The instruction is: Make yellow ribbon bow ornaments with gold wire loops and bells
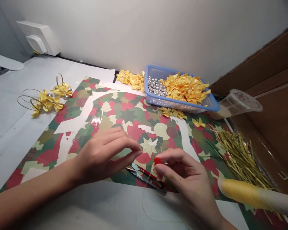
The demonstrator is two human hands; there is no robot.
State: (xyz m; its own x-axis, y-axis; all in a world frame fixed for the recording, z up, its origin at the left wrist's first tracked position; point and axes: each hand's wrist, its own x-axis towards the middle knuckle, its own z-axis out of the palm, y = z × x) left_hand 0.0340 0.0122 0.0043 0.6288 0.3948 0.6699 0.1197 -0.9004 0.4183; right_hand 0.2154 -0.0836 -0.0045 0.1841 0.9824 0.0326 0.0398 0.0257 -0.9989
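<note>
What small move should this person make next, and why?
Probably bring the fine strand pinched by the left hand to the small red piece held by the right hand, since the two sit close together.

A plain white wall (144,28) runs behind a white-covered table (19,127), with a white wall socket (37,38) far left and brown cardboard (273,73) standing right.

Blue basket (177,105) is loaded with yellow bows (184,88) and silver beads (156,87). More bows (130,80) are piled behind it. Plastic cup (237,103) is placed right of it, gold strands (240,156) front-right, patterned paper (127,124) in front.
</note>
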